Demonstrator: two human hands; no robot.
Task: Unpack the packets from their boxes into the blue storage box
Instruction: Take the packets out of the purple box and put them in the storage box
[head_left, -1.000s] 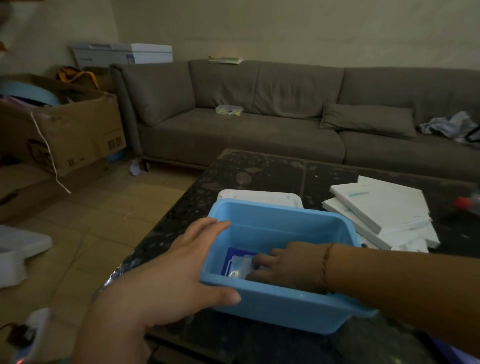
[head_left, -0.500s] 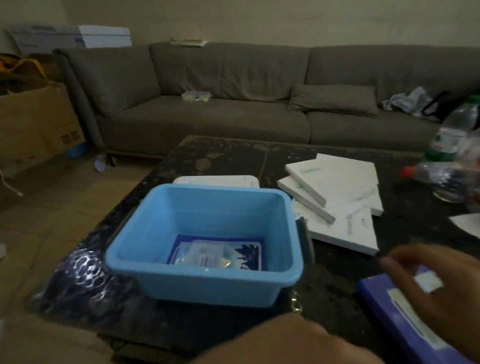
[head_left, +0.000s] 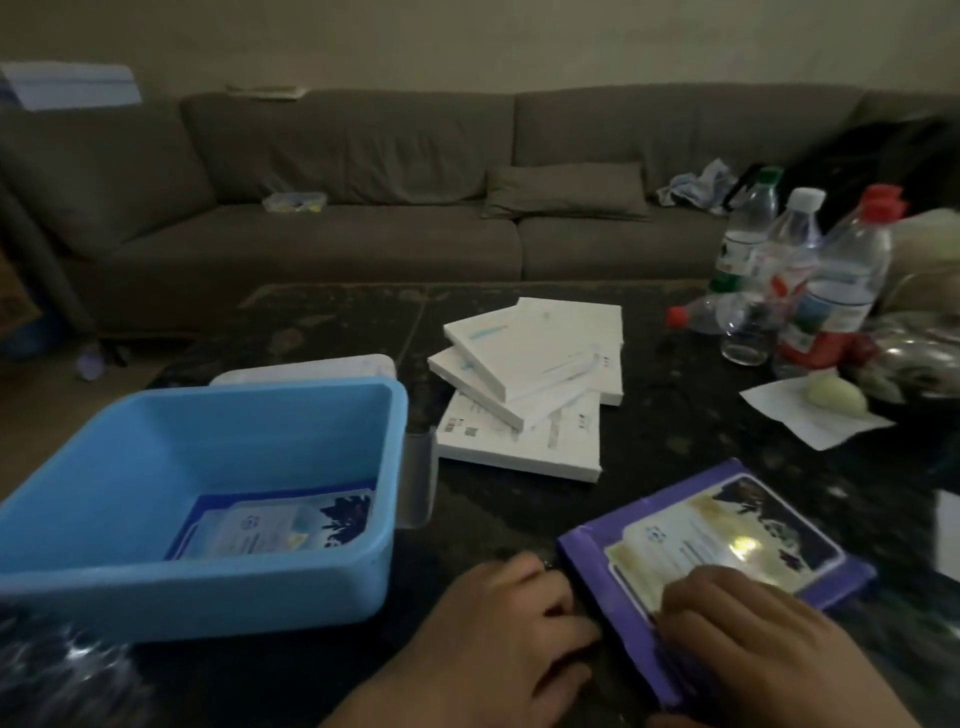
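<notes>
Head view: dark desk (head_left: 675, 467) w/ blue storage box (head_left: 208, 587) on its left, packets (head_left: 270, 530) inside, white boxes (head_left: 524, 395) stacked behind. Purple box (head_left: 727, 545) sits near front. Both hands, left (head_left: 498, 629) & right (head_left: 748, 639), press its near end w/ bent fingers; can't tell if either grip is closed on it.

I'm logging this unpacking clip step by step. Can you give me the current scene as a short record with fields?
surface: dark table
blue storage box: left on table, open, holds packets on its floor
white lid: flat behind the blue box
white boxes: loose stack at table centre
purple box: lying flat, near right
left hand: at the purple box's near left edge
right hand: resting on top of the purple box
bottles: clustered far right
</notes>
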